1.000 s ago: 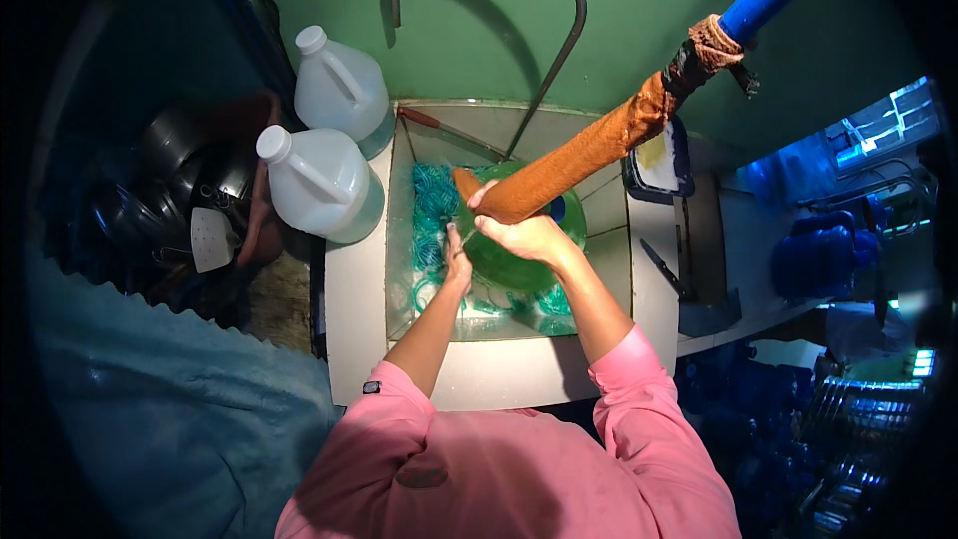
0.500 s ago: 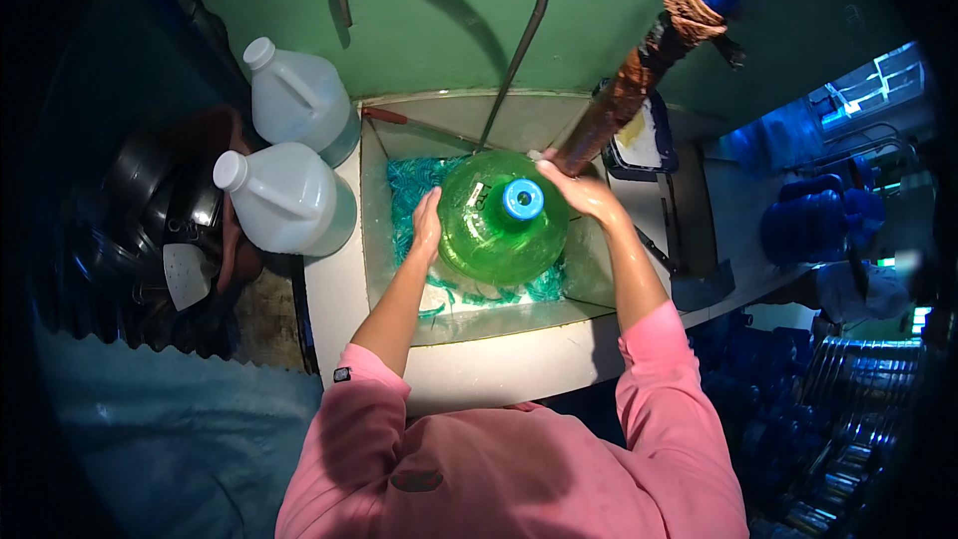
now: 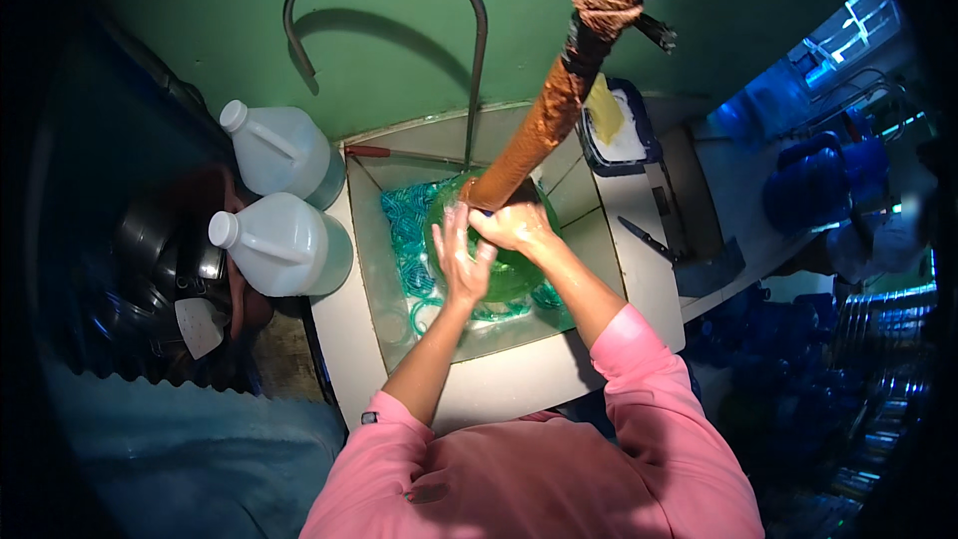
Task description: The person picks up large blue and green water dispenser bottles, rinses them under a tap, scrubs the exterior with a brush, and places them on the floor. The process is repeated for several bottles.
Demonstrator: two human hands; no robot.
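Observation:
A round, see-through green water jug [image 3: 509,284] stands in a tiled sink [image 3: 611,274], on a tangle of teal netting [image 3: 401,225]. Over its top hangs a brown pipe [image 3: 529,145], wrapped at a joint and blue higher up. My right hand [image 3: 517,227] curls around the jug's neck, right below the pipe's end, its fingertips partly hidden. My left hand [image 3: 465,265] lies against the jug's near left shoulder, wet, with its fingers stretched out. Both hands and the pipe cover most of the jug's blue cap.
Two translucent white jugs [image 3: 289,245] stand on the ledge left of the sink. A curved metal spout [image 3: 477,60] rises behind it. A red-handled tool [image 3: 369,152] rests at the back left edge. Right of the sink are a dark tub [image 3: 631,135] with a yellow sponge and a knife [image 3: 644,237].
My hands have moved from the jug's two sides in to its top, near the neck. The head view has shifted, and the pipe end now overlaps the jug's top.

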